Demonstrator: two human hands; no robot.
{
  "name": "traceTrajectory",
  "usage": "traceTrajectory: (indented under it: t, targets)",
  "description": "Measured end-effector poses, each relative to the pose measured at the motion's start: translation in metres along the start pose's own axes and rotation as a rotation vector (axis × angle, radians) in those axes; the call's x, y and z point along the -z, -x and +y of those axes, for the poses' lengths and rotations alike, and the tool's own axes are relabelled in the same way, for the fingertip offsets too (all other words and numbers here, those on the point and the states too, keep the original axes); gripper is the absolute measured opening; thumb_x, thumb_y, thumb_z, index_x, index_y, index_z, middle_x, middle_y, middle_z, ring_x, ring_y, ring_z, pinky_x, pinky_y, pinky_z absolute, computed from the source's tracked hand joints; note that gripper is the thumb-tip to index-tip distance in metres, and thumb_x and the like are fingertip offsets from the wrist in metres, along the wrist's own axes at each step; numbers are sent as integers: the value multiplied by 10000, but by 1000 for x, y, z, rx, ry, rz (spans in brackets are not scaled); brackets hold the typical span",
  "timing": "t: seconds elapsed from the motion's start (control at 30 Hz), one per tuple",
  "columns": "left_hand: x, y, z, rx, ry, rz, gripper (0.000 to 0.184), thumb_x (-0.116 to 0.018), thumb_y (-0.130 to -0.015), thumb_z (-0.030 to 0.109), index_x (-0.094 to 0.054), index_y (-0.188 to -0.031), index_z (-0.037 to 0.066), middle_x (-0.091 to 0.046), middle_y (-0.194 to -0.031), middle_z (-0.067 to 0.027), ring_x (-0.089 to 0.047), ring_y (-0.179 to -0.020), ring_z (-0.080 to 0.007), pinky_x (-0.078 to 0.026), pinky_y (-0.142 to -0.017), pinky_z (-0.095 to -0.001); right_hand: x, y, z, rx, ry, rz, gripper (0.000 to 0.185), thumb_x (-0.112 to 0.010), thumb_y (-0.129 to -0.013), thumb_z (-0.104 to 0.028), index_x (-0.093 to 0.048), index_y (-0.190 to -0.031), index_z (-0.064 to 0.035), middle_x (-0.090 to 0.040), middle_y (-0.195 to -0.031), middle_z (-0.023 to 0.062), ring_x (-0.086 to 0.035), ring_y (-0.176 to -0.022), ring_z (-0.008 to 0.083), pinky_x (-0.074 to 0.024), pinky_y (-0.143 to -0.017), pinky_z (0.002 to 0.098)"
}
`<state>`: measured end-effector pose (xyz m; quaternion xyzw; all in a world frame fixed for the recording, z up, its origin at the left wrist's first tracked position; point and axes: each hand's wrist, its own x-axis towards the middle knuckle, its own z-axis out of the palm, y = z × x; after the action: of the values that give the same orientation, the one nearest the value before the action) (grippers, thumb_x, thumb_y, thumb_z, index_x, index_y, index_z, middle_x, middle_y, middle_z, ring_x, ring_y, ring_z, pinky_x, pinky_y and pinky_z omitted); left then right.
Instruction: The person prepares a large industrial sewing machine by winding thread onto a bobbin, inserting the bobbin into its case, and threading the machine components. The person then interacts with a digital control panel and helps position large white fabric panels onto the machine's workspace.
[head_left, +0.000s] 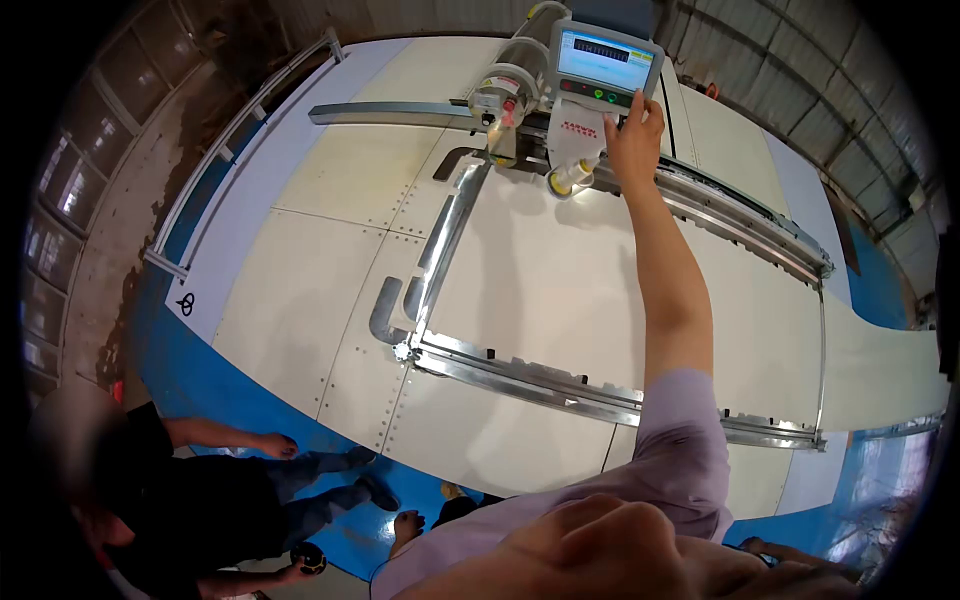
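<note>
My right hand reaches up to the control panel of a machine. One finger is stretched to the panel's lower edge, by the buttons, with the thumb apart and nothing held. Whether the fingertip presses a button is unclear. Under the panel, a pale machine head bears red lettering, with a thread spool beside my wrist. Low at the left of my lilac shirt, what appears to be my left hand is small and dark. Its grip cannot be made out.
A metal frame lies on the broad pale table. A cylindrical machine unit stands left of the panel. At lower left, a person in black stands on the blue floor, one hand holding a dark round object.
</note>
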<state>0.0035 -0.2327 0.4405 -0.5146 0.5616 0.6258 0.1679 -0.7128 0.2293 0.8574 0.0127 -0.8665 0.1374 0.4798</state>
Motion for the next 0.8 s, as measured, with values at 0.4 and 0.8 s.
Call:
traceTrajectory:
  t: [0.4, 0.8]
  targets:
    - [-15, 24, 32, -45, 0, -12, 260, -619, -921, 278, -608, -1021, 38, -665, -762, -87, -611, -606, -153, -439, -462, -285, -9, 1, 17, 145, 62, 58, 731, -737, -846, -359, -425, -1424, -38, -406, -1321, 256, -442, -1185, 413, -482, -940, 456]
    - [-3, 17, -3, 27, 18, 4, 298, -612, -926, 278, -580, -1085, 27, -665, -777, -103, -615, -604, -176, -423, -430, -293, -9, 0, 15, 106, 80, 8, 736, -713, -869, -380, -404, -1445, -44, -374, -1349, 262, -418, -1228, 428, -485, -954, 467]
